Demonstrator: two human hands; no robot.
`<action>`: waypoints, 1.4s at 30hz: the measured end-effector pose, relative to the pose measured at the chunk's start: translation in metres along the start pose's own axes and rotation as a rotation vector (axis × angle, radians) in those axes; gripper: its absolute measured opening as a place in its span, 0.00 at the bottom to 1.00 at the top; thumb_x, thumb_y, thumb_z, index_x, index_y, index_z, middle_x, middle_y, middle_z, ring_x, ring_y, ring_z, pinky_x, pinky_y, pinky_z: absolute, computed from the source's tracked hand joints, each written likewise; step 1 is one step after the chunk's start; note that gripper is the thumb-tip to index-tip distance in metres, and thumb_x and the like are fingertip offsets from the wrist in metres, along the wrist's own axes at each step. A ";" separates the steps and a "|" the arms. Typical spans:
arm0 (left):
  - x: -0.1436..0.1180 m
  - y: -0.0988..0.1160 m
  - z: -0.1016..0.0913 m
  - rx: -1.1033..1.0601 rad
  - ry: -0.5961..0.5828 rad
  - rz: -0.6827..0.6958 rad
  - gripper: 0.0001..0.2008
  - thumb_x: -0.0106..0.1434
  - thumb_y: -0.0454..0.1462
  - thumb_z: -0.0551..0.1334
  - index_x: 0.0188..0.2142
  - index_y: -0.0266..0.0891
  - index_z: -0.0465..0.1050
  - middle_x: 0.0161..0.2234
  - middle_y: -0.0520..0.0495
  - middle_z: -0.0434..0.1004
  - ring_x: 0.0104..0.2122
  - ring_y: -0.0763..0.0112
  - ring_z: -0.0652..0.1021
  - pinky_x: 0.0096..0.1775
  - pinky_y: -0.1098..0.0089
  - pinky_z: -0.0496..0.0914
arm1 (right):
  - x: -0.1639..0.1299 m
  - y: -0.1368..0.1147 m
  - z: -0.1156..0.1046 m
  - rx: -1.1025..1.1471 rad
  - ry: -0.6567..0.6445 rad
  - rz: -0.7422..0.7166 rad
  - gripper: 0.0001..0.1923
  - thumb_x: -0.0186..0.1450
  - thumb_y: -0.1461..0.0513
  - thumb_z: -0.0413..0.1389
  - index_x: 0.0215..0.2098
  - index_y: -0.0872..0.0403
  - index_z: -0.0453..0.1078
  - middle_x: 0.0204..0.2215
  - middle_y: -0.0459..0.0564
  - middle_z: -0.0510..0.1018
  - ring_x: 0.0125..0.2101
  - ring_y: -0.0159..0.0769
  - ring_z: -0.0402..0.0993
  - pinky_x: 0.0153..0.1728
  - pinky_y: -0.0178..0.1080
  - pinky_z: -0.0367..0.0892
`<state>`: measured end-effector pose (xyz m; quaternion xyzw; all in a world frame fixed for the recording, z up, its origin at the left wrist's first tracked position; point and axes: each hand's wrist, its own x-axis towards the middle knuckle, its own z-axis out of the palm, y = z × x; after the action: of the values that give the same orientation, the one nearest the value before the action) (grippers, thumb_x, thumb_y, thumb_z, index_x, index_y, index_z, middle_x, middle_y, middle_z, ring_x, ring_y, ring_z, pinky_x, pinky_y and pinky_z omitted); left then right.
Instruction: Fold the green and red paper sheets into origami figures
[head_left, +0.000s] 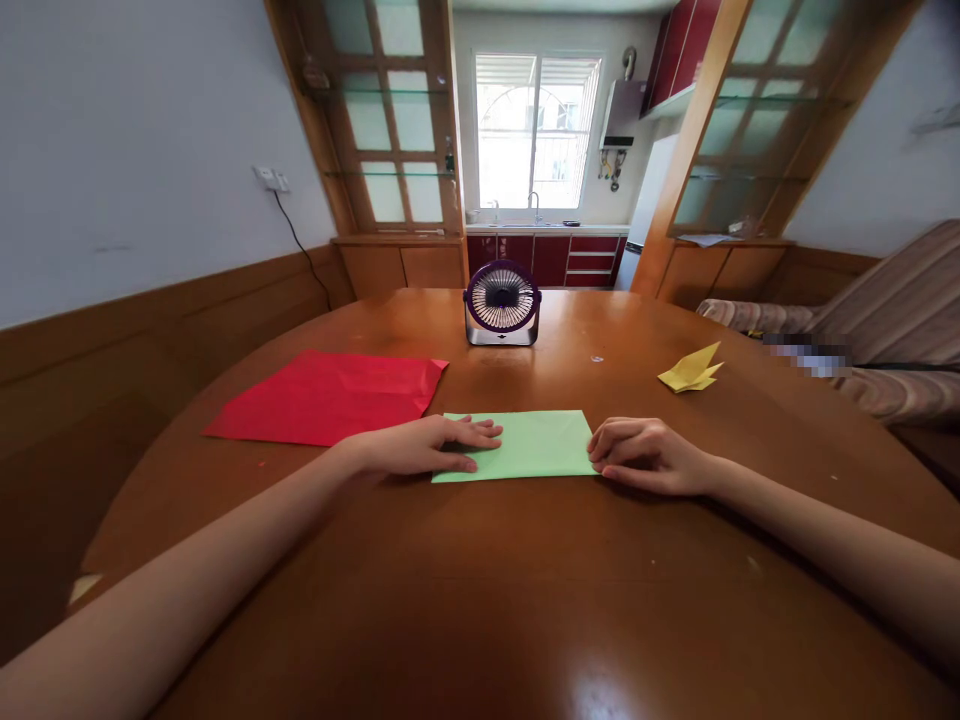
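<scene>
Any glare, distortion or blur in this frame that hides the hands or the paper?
Head view: window light glares off the glossy round wooden table near the bottom edge; wide-angle distortion bows the walls; left hand and right hand rest sharp on the light green paper sheet; only a small patch at right is pixelated.

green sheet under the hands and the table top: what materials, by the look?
Green sheet: thin matte paper, lying flat with crisp straight edges, left hand flat on it, right hand at its edge. Table: apparently wood or veneer under glossy varnish, given brown grain and window glare.
</scene>
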<state>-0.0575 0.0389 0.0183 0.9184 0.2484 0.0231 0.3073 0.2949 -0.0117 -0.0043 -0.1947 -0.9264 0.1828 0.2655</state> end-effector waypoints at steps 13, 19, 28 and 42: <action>-0.003 -0.006 -0.008 -0.033 -0.025 -0.006 0.28 0.64 0.48 0.63 0.62 0.52 0.61 0.66 0.51 0.54 0.66 0.61 0.54 0.66 0.56 0.47 | 0.004 0.000 0.003 -0.031 0.023 0.029 0.13 0.69 0.62 0.53 0.29 0.56 0.74 0.32 0.53 0.77 0.33 0.35 0.72 0.36 0.38 0.69; -0.003 -0.007 -0.008 -0.060 -0.024 -0.030 0.30 0.62 0.47 0.65 0.62 0.54 0.60 0.66 0.52 0.54 0.67 0.60 0.52 0.66 0.56 0.46 | 0.006 -0.003 0.005 -0.055 0.028 0.015 0.15 0.70 0.62 0.51 0.26 0.56 0.73 0.31 0.53 0.76 0.32 0.34 0.71 0.35 0.37 0.68; -0.003 -0.014 -0.008 -0.116 0.025 -0.029 0.35 0.57 0.45 0.70 0.62 0.53 0.61 0.65 0.52 0.57 0.67 0.59 0.53 0.66 0.57 0.46 | 0.008 -0.004 0.004 -0.058 0.033 0.021 0.16 0.70 0.62 0.51 0.25 0.56 0.72 0.30 0.53 0.76 0.31 0.33 0.70 0.33 0.36 0.68; -0.006 -0.008 -0.010 -0.023 0.005 -0.041 0.32 0.59 0.49 0.67 0.61 0.52 0.62 0.67 0.49 0.51 0.67 0.58 0.50 0.65 0.53 0.47 | 0.072 0.015 0.019 -0.026 -0.267 0.145 0.29 0.72 0.52 0.47 0.68 0.49 0.49 0.69 0.51 0.49 0.68 0.42 0.44 0.67 0.51 0.45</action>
<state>-0.0682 0.0475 0.0223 0.9094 0.2675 0.0219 0.3178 0.2318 0.0299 0.0047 -0.2382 -0.9393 0.2137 0.1235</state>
